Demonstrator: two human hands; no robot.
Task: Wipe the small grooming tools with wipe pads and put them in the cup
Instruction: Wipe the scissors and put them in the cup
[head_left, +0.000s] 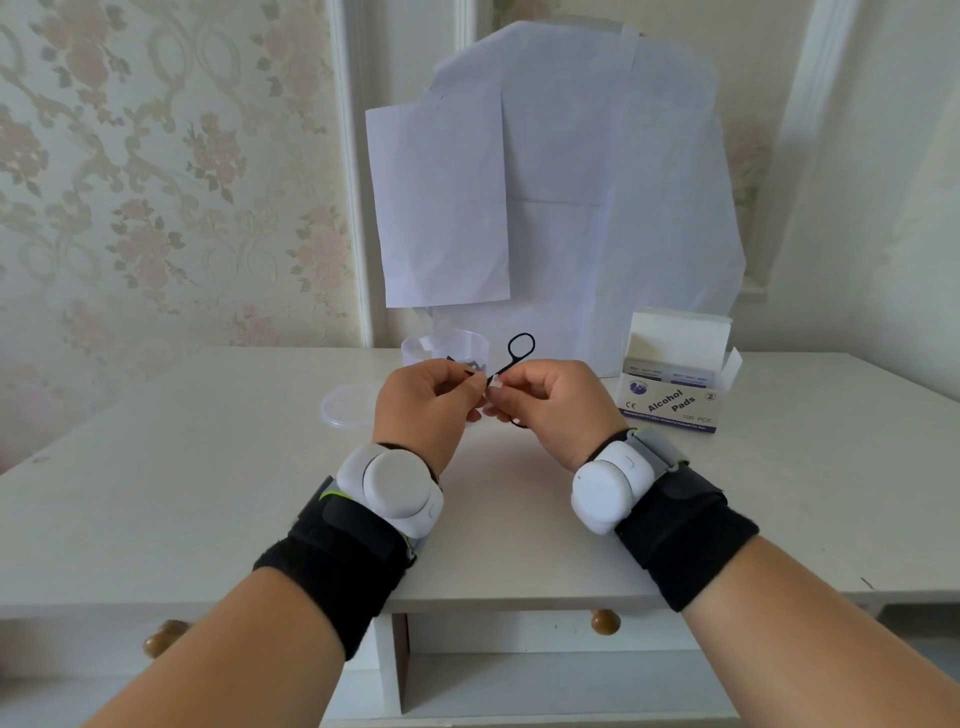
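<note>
Small black scissors are held up above the table, one finger loop sticking up between my hands. My left hand pinches the blade end. My right hand pinches a small white wipe pad against the scissors near the pivot; the second loop shows below that hand. A clear plastic cup stands just behind my left hand, with a dark tool partly visible inside it.
The cup's round clear lid lies flat on the white table, left of my hands. An open box of alcohol pads stands at the right. White paper sheets cover the object behind. Drawer knobs sit below the front edge.
</note>
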